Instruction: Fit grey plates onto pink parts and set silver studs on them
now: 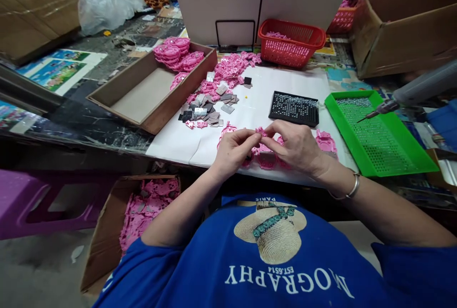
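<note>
My left hand [234, 150] and my right hand [298, 145] meet over the white paper, fingertips pinched on a small pink plastic piece [261, 131]. Beneath them lie several larger pink plastic parts [267, 159] in a row, partly covered by my hands; one pink part [326, 141] shows right of my right hand. Some carry grey plates. Beyond my hands sits a black tray [293, 108] with rows of holes and small silvery pieces, apparently screws. Left of it, grey and black flat plates [209, 108] lie loose beside a heap of small pink pieces [232, 70].
A shallow box [150, 120] at left holds pink parts. At right lies a green tray [387, 141] of small metal pieces, with a screwdriver tip [367, 116] above it. A red basket [293, 44] stands behind. Below left, a carton [96, 246] contains pink parts.
</note>
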Action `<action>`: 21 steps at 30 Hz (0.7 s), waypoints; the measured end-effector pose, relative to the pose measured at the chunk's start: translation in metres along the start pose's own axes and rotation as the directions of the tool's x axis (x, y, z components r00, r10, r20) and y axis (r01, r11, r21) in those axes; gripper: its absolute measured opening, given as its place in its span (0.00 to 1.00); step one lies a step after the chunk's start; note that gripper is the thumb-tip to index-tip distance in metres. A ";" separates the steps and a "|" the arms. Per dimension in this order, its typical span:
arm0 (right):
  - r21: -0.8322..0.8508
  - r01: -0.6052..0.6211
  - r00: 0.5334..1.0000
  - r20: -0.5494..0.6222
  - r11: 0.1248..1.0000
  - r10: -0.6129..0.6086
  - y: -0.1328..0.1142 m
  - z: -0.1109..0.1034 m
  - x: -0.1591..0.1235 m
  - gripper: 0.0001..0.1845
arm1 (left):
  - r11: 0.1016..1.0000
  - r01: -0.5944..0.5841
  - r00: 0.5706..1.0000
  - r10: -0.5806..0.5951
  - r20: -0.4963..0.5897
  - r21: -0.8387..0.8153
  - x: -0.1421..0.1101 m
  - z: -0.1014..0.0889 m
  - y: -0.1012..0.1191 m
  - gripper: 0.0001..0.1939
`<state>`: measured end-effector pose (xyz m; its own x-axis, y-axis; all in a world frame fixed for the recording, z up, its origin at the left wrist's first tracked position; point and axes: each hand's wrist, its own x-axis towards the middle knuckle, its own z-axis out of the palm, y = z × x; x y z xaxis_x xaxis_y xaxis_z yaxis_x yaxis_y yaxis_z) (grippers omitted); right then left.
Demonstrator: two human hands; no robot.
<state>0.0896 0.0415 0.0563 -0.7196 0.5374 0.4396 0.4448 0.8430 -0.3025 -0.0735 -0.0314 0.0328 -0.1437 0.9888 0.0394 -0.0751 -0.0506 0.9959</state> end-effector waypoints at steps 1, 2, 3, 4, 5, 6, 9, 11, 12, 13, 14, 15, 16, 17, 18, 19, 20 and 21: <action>0.051 0.018 1.000 -0.025 0.999 -0.017 0.001 -0.001 0.000 0.12 | 0.998 0.038 0.999 -0.037 0.015 -0.048 0.000 -0.001 0.000 0.16; 0.095 0.042 0.998 -0.059 0.995 -0.036 0.002 -0.003 0.000 0.11 | 0.992 0.076 0.997 -0.073 0.029 -0.098 0.000 -0.002 0.001 0.16; 0.128 0.072 0.994 -0.096 0.989 -0.060 0.004 -0.005 0.000 0.10 | 0.984 0.113 0.993 -0.107 0.054 -0.141 0.000 -0.004 0.001 0.16; 0.148 0.107 0.988 -0.125 0.983 -0.089 0.005 -0.007 0.001 0.09 | 0.974 0.145 0.988 -0.132 0.086 -0.176 0.000 -0.005 0.002 0.17; 0.159 0.145 0.983 -0.132 0.977 -0.124 0.007 -0.009 0.002 0.11 | 0.965 0.169 0.981 -0.145 0.129 -0.201 0.000 -0.007 0.002 0.17; 0.168 0.191 0.978 -0.121 0.967 -0.172 0.008 -0.011 0.003 0.14 | 0.960 0.184 0.973 -0.147 0.178 -0.212 0.000 -0.008 0.003 0.18; 0.246 0.312 0.950 -0.063 0.918 -0.306 0.013 -0.013 0.004 0.15 | 0.961 0.189 0.949 -0.127 0.289 -0.200 0.000 -0.010 0.005 0.20; 0.292 0.350 0.936 -0.079 0.890 -0.342 0.015 -0.012 0.004 0.13 | 0.963 0.200 0.936 -0.134 0.325 -0.179 -0.001 -0.010 0.007 0.21; 0.301 0.357 0.934 -0.092 0.884 -0.345 0.015 -0.011 0.004 0.11 | 0.968 0.198 0.933 -0.137 0.332 -0.155 -0.001 -0.011 0.007 0.21; 0.299 0.349 0.937 -0.099 0.888 -0.335 0.016 -0.011 0.003 0.11 | 0.979 0.172 0.939 -0.130 0.319 -0.108 -0.002 -0.013 0.007 0.21; 0.290 0.327 0.945 -0.104 0.899 -0.309 0.017 -0.010 0.002 0.10 | 0.995 0.101 0.956 -0.090 0.278 -0.025 -0.003 -0.015 0.006 0.20; 0.279 0.287 0.958 -0.111 0.916 -0.266 0.017 -0.010 0.002 0.09 | 0.995 -0.018 0.975 -0.005 0.222 0.100 -0.005 -0.019 0.005 0.20; 0.270 0.234 0.971 -0.120 0.934 -0.208 0.018 -0.010 0.001 0.08 | 0.950 -0.165 0.976 0.118 0.184 0.265 -0.007 -0.024 0.004 0.18; 0.263 0.174 0.981 -0.131 0.949 -0.143 0.018 -0.010 0.000 0.08 | 0.843 -0.307 0.950 0.246 0.191 0.441 -0.010 -0.029 0.003 0.17; 0.261 0.117 0.987 -0.137 0.958 -0.083 0.019 -0.009 -0.001 0.07 | 0.685 -0.425 0.904 0.350 0.244 0.592 -0.013 -0.034 0.001 0.15; 0.258 0.072 0.990 -0.136 0.963 -0.038 0.019 -0.008 -0.001 0.07 | 0.517 -0.506 0.857 0.390 0.335 0.690 -0.016 -0.039 -0.001 0.16; 0.250 0.045 0.992 -0.128 0.967 -0.013 0.019 -0.005 -0.001 0.06 | 0.373 -0.558 0.821 0.381 0.425 0.741 -0.020 -0.043 -0.003 0.17; 0.234 0.030 0.994 -0.113 0.972 -0.004 0.019 -0.003 -0.001 0.07 | 0.269 -0.586 0.799 0.346 0.492 0.764 -0.023 -0.046 -0.005 0.18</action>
<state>0.1002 0.0569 0.0522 -0.6563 0.5332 0.5338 0.2855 0.8304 -0.4785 -0.1152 -0.0600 0.0232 0.3442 0.8417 0.4161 0.8181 -0.4863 0.3069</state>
